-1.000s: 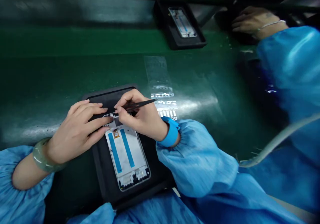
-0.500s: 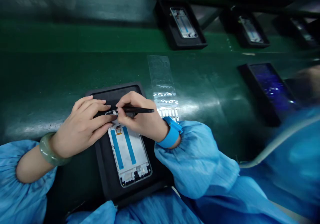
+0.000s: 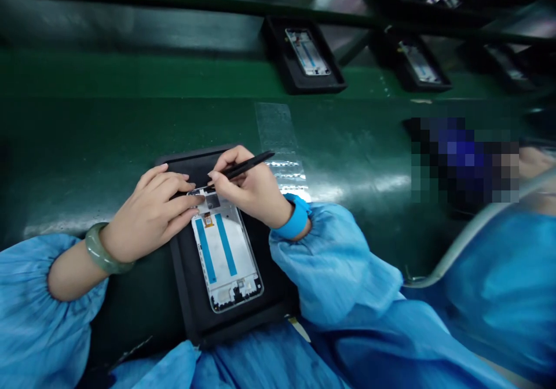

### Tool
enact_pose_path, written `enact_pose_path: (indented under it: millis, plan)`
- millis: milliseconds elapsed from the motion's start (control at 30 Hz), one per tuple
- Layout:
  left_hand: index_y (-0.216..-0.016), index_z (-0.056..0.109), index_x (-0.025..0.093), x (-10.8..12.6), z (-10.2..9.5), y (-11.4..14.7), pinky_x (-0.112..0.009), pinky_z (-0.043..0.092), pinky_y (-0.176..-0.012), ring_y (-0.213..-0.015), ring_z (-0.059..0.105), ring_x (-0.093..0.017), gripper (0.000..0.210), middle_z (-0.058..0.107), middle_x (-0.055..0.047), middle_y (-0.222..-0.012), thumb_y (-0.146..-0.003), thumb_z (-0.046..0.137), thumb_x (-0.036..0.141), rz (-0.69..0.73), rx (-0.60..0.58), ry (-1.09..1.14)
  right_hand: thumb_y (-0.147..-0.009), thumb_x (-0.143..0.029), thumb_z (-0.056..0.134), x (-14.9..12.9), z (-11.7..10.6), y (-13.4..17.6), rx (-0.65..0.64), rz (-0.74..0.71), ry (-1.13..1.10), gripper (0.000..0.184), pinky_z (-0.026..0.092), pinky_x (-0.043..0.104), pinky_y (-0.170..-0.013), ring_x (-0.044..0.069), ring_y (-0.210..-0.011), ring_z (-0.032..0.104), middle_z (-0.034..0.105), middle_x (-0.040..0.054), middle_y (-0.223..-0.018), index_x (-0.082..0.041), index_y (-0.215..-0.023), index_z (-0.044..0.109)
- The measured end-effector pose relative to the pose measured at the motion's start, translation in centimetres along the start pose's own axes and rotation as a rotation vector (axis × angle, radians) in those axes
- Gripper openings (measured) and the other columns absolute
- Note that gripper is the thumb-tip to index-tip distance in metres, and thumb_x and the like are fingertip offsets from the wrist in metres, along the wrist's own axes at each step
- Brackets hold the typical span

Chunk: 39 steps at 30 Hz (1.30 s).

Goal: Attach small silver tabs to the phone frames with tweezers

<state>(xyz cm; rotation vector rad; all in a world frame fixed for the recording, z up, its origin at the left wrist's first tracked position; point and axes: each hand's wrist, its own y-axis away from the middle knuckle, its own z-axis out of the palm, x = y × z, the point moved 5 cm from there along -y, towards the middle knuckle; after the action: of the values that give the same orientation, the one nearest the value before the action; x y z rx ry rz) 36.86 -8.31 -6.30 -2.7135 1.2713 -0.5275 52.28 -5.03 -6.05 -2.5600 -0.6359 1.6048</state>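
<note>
A silver phone frame [image 3: 237,247] with two blue strips lies tilted in a black tray [image 3: 185,296]. My left hand [image 3: 154,212] rests over the frame's upper left corner, fingers spread and fingertips on it, holding nothing. In a pinch, my right hand [image 3: 252,186] grips slim black tweezers [image 3: 249,164]. Their rear end points up and right, while the tip reaches the frame's top edge, partly hidden by my fingers. A small flex connector [image 3: 209,220] shows just below my left fingertips.
Behind my right hand lies a clear plastic sheet [image 3: 275,125] with rows of small pieces. Black trays [image 3: 299,82] with phone frames stand along the back. At right, a person's blue sleeve [image 3: 512,273] and hand [image 3: 536,163] are near another dark tray, partly pixelated.
My right hand has moved slightly up, and the tweezers have swung from nearly level to slanting. More of the frame's top now shows. The view has shifted a little.
</note>
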Motion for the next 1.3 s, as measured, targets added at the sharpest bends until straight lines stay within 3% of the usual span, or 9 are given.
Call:
enact_pose_path:
  millis: [167,500,633,700,833,967,1033,1167,1300]
  plan:
    - [-0.103,0.063,0.023,0.0,-0.1,-0.2,-0.049,0.030,-0.105,-0.111,0.052,-0.022,0.022,0.061,-0.006,-0.103,-0.088,0.047,0.028,-0.020,-0.014,-0.001,-0.077,-0.015,0.052,-1.0,0.4,0.3,0.047,-0.132,0.082,0.006,0.046,0.022,-0.063,0.009,-0.069,0.055,0.055,-0.0015,-0.077,-0.020,-0.079,0.050]
    - [-0.105,0.062,0.024,-0.2,-0.3,-0.6,-0.050,0.031,-0.104,-0.108,0.052,-0.021,0.025,0.060,-0.006,-0.105,-0.090,0.043,0.031,-0.005,-0.082,-0.049,-0.077,-0.022,0.054,-0.1,-0.5,0.0,0.087,-0.030,-0.047,0.006,0.044,0.023,-0.061,0.010,-0.065,0.055,0.055,-0.0027,-0.072,-0.019,-0.078,0.049]
    - [-0.102,0.062,0.020,1.2,-0.7,-1.0,-0.052,0.032,-0.103,-0.108,0.053,-0.023,0.027,0.059,-0.009,-0.108,-0.091,0.040,0.032,-0.070,-0.170,-0.140,-0.077,-0.021,0.053,-0.3,0.0,0.0,0.065,-0.074,-0.023,0.004,0.045,0.022,-0.061,0.008,-0.062,0.053,0.054,-0.0035,-0.072,-0.018,-0.078,0.050]
    - [-0.104,0.060,0.017,2.8,-1.0,-1.3,-0.055,0.031,-0.103,-0.115,0.049,-0.028,0.026,0.056,-0.013,-0.115,-0.089,0.043,0.029,-0.103,-0.155,-0.218,-0.077,-0.022,0.053,0.0,-0.4,-0.1,0.109,-0.048,-0.071,0.005,0.046,0.023,-0.062,0.009,-0.063,0.055,0.054,-0.0037,-0.072,-0.019,-0.078,0.050]
    - [-0.107,0.057,0.013,8.1,-0.8,-3.0,-0.053,0.033,-0.102,-0.121,0.044,-0.030,0.028,0.053,-0.015,-0.119,-0.086,0.038,0.015,-0.026,-0.072,-0.236,-0.080,-0.029,0.054,1.0,-3.5,0.1,0.292,0.044,-0.322,0.012,0.052,0.024,-0.064,0.009,-0.065,0.061,0.053,-0.0040,-0.074,-0.020,-0.081,0.046]
    - [-0.088,0.057,0.009,11.4,1.7,-4.9,-0.046,0.047,-0.071,-0.083,0.056,-0.030,0.038,0.057,-0.014,-0.082,-0.087,0.041,0.044,-0.137,-0.224,-0.270,-0.082,-0.036,0.053,2.1,-8.2,1.3,0.524,0.098,-0.361,0.017,0.054,0.023,-0.063,0.007,-0.064,0.064,0.055,-0.0038,-0.078,-0.022,-0.084,0.043]
    - [-0.081,0.056,0.010,11.7,2.5,-5.4,-0.044,0.044,-0.066,-0.077,0.056,-0.030,0.045,0.055,-0.013,-0.075,-0.085,0.042,0.052,-0.184,-0.296,-0.349,-0.082,-0.037,0.055,3.1,-10.3,2.4,0.597,0.097,-0.284,0.018,0.054,0.023,-0.062,0.008,-0.063,0.064,0.056,-0.0037,-0.076,-0.022,-0.082,0.045]
    - [-0.083,0.056,0.012,11.0,2.7,-5.9,-0.044,0.041,-0.067,-0.077,0.056,-0.031,0.039,0.056,-0.013,-0.078,-0.086,0.045,0.049,-0.170,-0.326,-0.410,-0.080,-0.036,0.059,5.7,-13.4,5.2,0.695,0.119,-0.102,0.017,0.052,0.025,-0.059,0.010,-0.059,0.065,0.057,-0.0037,-0.071,-0.021,-0.080,0.050]
    - [-0.078,0.058,0.010,10.6,2.7,-7.1,-0.046,0.040,-0.066,-0.074,0.059,-0.032,0.064,0.059,-0.014,-0.072,-0.084,0.028,0.067,-0.211,-0.347,-0.405,-0.079,-0.037,0.060,7.3,-14.5,6.8,0.686,0.179,0.022,0.018,0.049,0.026,-0.057,0.012,-0.056,0.064,0.058,-0.0036,-0.067,-0.020,-0.079,0.052]
